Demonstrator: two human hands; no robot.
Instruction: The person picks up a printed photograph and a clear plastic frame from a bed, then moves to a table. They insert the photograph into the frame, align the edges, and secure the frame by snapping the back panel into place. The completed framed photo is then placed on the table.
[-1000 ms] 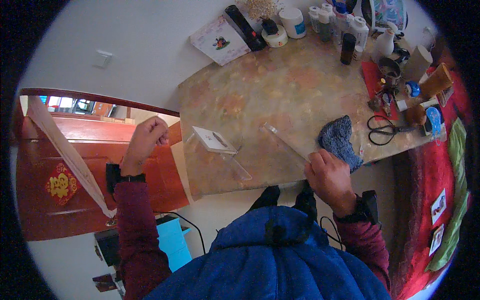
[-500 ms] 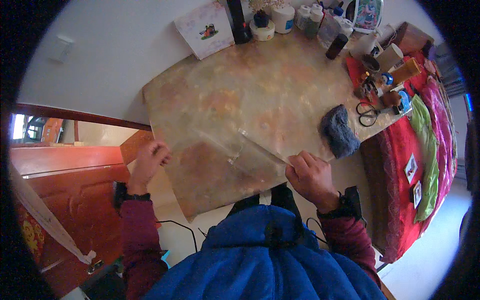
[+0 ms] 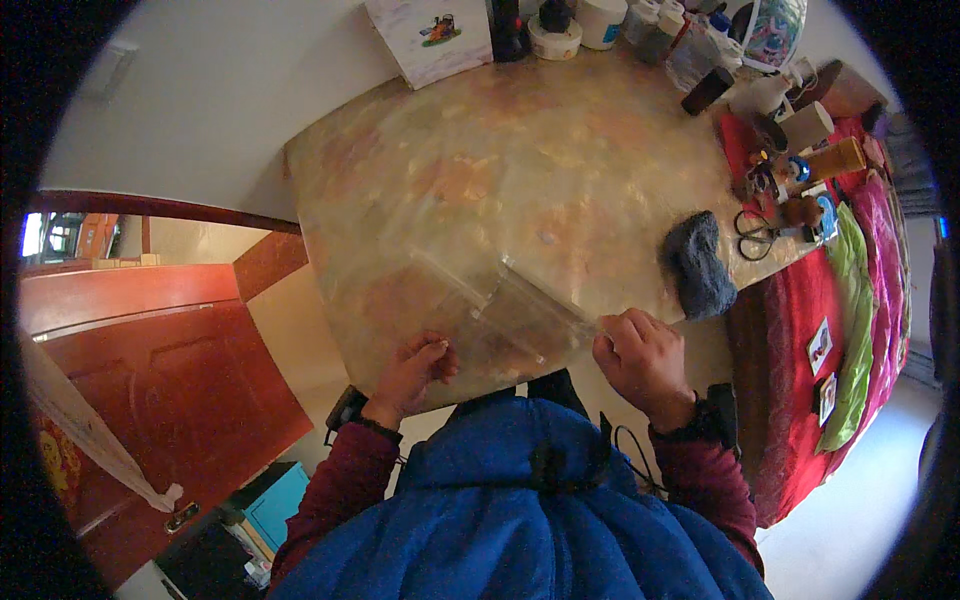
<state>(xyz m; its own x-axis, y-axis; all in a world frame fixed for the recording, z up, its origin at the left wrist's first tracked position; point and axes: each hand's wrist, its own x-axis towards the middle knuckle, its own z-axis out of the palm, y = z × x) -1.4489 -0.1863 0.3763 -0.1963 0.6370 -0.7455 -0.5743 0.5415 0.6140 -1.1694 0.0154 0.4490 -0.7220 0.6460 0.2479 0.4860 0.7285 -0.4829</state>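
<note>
A clear, thin plastic bag lies over the near part of the table, its edges catching the light. At its right end, my right hand pinches the bag's corner between thumb and fingers. My left hand is at the table's front edge, left of the bag, with its fingers curled in and the thumb against them. I see nothing in that hand, though its palm is hidden. To the right of the bag sits a bundled dark grey-blue cloth, apart from both hands.
Black-handled scissors lie by the right edge among small items. Bottles and tubs stand along the back, near a white picture board. A red-covered bed adjoins on the right; a red door stands at left.
My left hand has come right and nearer, from beyond the table's left side to its front edge. My right hand still holds the bag, which now lies more spread.
</note>
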